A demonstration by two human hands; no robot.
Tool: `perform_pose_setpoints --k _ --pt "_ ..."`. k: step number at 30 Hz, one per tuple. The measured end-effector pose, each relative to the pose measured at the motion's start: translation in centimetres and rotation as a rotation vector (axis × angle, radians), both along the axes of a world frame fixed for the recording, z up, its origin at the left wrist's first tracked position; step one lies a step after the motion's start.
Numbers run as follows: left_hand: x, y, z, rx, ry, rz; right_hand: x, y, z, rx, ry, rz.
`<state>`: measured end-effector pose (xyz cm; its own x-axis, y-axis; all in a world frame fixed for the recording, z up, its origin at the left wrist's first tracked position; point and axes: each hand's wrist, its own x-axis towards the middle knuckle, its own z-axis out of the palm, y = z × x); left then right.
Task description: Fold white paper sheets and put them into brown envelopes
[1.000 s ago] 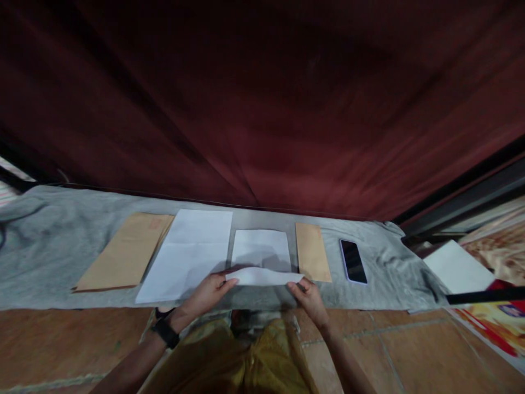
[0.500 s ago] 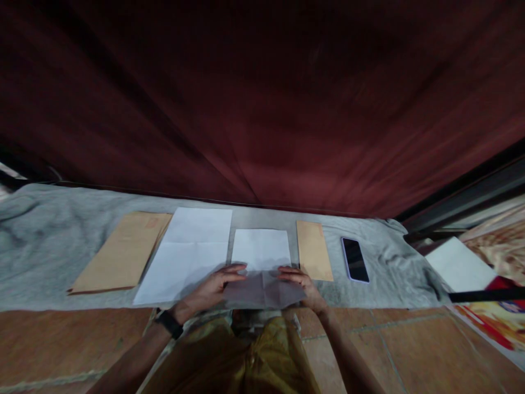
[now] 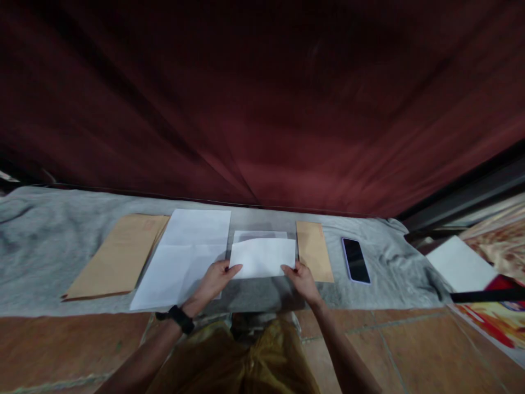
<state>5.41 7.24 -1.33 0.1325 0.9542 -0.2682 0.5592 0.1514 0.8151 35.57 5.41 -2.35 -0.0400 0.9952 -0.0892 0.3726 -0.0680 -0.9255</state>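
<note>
My left hand [image 3: 216, 278] and my right hand [image 3: 302, 280] pinch a white sheet of paper [image 3: 263, 258] at its two near corners, thumbs on top. The sheet looks doubled over, its upper layer bowed slightly above the bed of grey cloth. Beyond its far edge a strip of white paper [image 3: 260, 235] shows in shadow. Left of it lies a stack of larger white sheets [image 3: 186, 254] with a crease across it. A small brown envelope [image 3: 314, 249] lies just right of my right hand. The fingers beneath the paper are hidden.
Large brown envelopes [image 3: 117, 254] lie at the left on the grey cloth [image 3: 389, 262]. A phone [image 3: 355, 260] rests to the right. A dark red curtain [image 3: 262, 120] hangs behind. Further right are a white sheet [image 3: 461, 264] and a colourful printed package [image 3: 498, 325].
The near part of the sheet has gone up and away from me, over its far part. Both hands have changed from spread fingers to a pinch at the near corners.
</note>
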Motion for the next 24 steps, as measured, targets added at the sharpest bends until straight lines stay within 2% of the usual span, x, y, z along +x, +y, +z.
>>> perform_pose_setpoints --k 5,12,16,20,24 --pt "1.2 0.8 1.1 0.087 0.19 0.081 -0.5 0.9 0.0 0.039 -0.088 -0.111" --pt "2.6 1.6 2.5 0.004 0.524 0.105 -1.0 2.3 -0.7 0.069 -0.295 -0.192" --pt "3.6 1.4 3.3 -0.021 0.68 0.103 -1.7 2.5 -0.4 0.019 -0.512 -0.221" --pt "4.4 1.2 3.9 -0.027 0.773 0.094 -2.7 2.4 0.0 -0.018 -0.672 -0.265" --pt "4.6 1.4 4.1 -0.029 0.776 0.102 -3.3 2.5 0.2 -0.035 -0.765 -0.294"
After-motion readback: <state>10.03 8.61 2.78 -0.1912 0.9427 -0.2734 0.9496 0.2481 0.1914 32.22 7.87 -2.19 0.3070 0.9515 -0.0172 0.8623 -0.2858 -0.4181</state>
